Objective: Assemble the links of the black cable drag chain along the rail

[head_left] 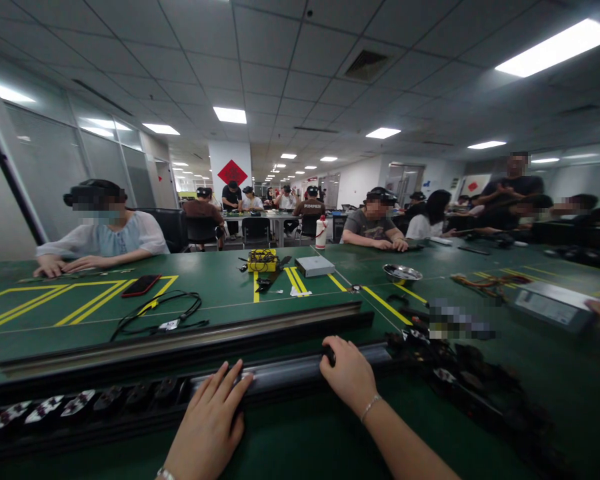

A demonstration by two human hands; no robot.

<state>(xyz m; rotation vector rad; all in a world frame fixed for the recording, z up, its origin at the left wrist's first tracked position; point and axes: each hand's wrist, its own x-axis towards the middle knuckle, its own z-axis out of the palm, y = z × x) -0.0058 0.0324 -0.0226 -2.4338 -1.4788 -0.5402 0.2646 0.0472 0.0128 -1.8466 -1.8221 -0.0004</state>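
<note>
A long black rail [285, 379] with a grey, shiny inner strip lies across the table in front of me. Several dark block-like pieces [107, 399], some with silvery tops, sit in its left part. My left hand [207, 420] rests on the rail, fingers stretched out flat along its strip. My right hand [351, 372] is curled round a small black piece [330, 355] at the rail's right part; most of that piece is hidden by the fingers. A heap of dark parts [480, 387] lies to the right of the rail's end.
Behind the rail lies a second long rail [190, 337]. Beyond are a looped black cable [163, 313], a phone [141, 285], a yellow box with wires [262, 261], a grey box [315, 267], a metal bowl [403, 273] and a metal case [554, 305]. Other people sit around.
</note>
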